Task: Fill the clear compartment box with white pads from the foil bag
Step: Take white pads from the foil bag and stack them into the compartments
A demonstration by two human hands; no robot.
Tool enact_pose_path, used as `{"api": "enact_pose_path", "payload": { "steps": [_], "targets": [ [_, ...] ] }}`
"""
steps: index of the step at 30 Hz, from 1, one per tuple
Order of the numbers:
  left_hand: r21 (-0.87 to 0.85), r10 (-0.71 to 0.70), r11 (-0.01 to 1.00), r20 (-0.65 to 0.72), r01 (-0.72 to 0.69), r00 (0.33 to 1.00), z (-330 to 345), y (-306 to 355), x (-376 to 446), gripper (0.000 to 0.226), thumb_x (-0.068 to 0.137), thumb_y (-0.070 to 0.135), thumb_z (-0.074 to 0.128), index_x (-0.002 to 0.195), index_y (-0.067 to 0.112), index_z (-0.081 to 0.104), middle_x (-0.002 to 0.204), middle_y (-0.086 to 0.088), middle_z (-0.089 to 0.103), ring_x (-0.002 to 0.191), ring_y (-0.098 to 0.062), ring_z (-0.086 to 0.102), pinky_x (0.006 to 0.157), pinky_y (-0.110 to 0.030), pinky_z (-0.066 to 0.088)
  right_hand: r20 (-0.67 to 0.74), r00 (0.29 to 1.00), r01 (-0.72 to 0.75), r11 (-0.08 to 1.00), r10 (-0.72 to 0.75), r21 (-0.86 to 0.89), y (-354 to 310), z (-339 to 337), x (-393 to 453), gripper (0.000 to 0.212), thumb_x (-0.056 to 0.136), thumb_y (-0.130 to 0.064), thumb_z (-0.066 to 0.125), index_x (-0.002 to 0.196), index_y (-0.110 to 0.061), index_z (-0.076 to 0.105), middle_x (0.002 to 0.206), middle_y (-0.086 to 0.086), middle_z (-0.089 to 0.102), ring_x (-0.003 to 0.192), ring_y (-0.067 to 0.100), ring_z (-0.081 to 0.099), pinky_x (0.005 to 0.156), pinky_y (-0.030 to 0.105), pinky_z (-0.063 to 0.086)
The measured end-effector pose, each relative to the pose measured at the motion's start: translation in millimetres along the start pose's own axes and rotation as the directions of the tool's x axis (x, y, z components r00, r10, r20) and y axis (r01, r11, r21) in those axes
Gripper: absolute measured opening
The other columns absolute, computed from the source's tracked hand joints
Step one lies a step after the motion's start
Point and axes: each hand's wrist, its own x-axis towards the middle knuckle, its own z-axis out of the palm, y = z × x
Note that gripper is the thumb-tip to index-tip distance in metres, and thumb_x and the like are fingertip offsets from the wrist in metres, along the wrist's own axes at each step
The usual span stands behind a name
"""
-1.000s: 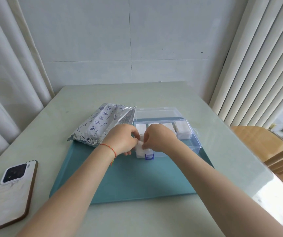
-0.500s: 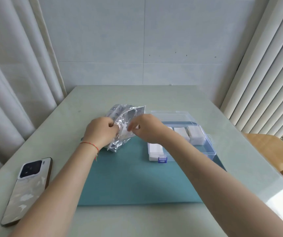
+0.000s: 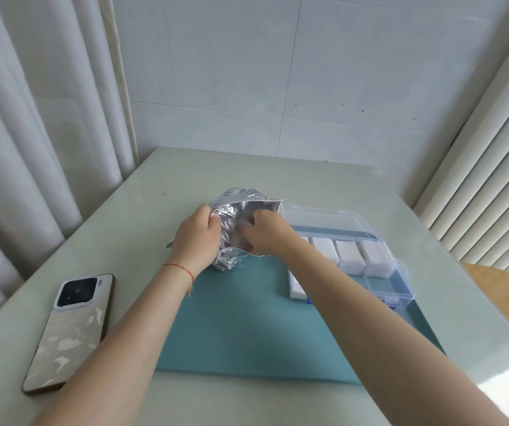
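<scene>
While the left hand (image 3: 196, 238) grips the near-left edge of the foil bag (image 3: 234, 229), fingers curled round the crinkled rim, the right hand (image 3: 267, 230) has its fingers tucked down into the bag's open mouth. They look bent in there, but whether they've got hold of a pad I honestly can't tell, the foil hides the tips.

That bag is shiny silver, heavily creased, with some small printed marks on its outer side. It sits propped up at the far-left corner of the teal mat (image 3: 247, 327), mouth gaping toward the camera.

Just right of it, on the mat's far-right part, is the clear compartment box (image 3: 379, 287) with its lid tipped open at the back. Three compartments along the back row hold stacks of white pads (image 3: 350, 253), and one more white stack shows at the front-left corner, partly behind the right forearm. Front-right compartment looks see-through down to the mat. Little blue latches on the near wall.

Off to the left on the pale green desk (image 3: 308, 186), a phone (image 3: 68, 330) lies camera-side up. Thin red string round the left wrist.
</scene>
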Motion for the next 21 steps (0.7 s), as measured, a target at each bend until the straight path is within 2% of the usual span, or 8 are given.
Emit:
{"api": "enact_pose_path", "payload": {
  "steps": [4,6,9,11,15,18,21],
  "targets": [
    [-0.071,-0.003,0.997,0.015,0.004,1.000,0,-1,-1,0.031,0.098,0.016,0.041,0.070,0.011,0.029,0.062,-0.006,0.038,0.066,-0.028,0.031,0.059,-0.038,0.026,0.032,0.999,-0.010,0.985,0.005,0.173,-4,8,5,0.018,0.096,-0.025,0.049,0.085,-0.012,0.053,0.067,0.002,0.052,0.056,0.023,0.050,0.049,0.026,0.037],
    [-0.090,-0.009,0.996,0.009,0.010,1.000,0,0,-2,0.030,0.097,0.017,0.042,0.070,0.011,0.030,0.060,-0.004,0.037,0.065,-0.026,0.029,0.056,-0.036,0.027,-0.003,1.000,-0.010,0.963,0.011,0.270,-2,9,5,0.019,0.094,-0.021,0.053,0.077,-0.015,0.054,0.061,0.000,0.051,0.048,0.015,0.046,0.046,0.024,0.036],
    [-0.106,-0.038,0.994,-0.023,0.035,0.999,0,3,-4,0.029,0.096,0.017,0.043,0.070,0.010,0.033,0.059,-0.002,0.038,0.059,-0.022,0.030,0.049,-0.026,0.025,-0.077,0.997,0.009,0.975,0.008,0.222,0,2,3,0.035,0.093,-0.028,0.058,0.060,-0.017,0.053,0.051,-0.004,0.053,0.041,0.010,0.046,0.045,0.021,0.036],
    [-0.124,-0.054,0.991,-0.038,0.049,0.998,0,4,-4,0.031,0.095,0.017,0.043,0.067,0.012,0.030,0.060,-0.002,0.037,0.059,-0.022,0.030,0.052,-0.032,0.026,-0.135,0.991,0.020,0.988,0.001,0.156,2,-7,-1,0.038,0.090,-0.033,0.061,0.060,-0.012,0.058,0.053,0.000,0.058,0.046,0.014,0.048,0.049,0.023,0.039],
    [-0.111,-0.090,0.990,-0.042,0.085,0.995,1,5,-1,0.030,0.095,0.018,0.043,0.067,0.012,0.034,0.062,-0.003,0.043,0.062,-0.025,0.036,0.056,-0.036,0.027,-0.206,0.978,0.023,0.981,0.018,0.194,11,-31,-11,0.028,0.086,-0.024,0.064,0.067,-0.004,0.063,0.058,0.004,0.054,0.046,0.019,0.048,0.050,0.024,0.038],
    [-0.046,-0.103,0.994,-0.009,0.103,0.995,1,9,-1,0.021,0.093,0.021,0.045,0.077,0.007,0.047,0.069,-0.005,0.053,0.067,-0.027,0.043,0.056,-0.034,0.031,-0.210,0.976,0.027,0.919,0.061,0.393,20,-49,-22,0.016,0.085,-0.018,0.066,0.080,-0.004,0.069,0.067,0.004,0.064,0.038,0.010,0.050,0.041,0.017,0.035],
    [-0.003,-0.109,0.994,0.074,0.110,0.991,2,15,-3,0.015,0.088,0.027,0.052,0.092,0.013,0.054,0.083,0.000,0.059,0.079,-0.024,0.053,0.063,-0.033,0.037,-0.133,0.986,0.004,0.783,0.101,0.622,31,-62,-33,0.011,0.086,-0.014,0.065,0.087,-0.004,0.063,0.070,0.003,0.067,0.044,0.012,0.051,0.044,0.023,0.036]
  ]
}}
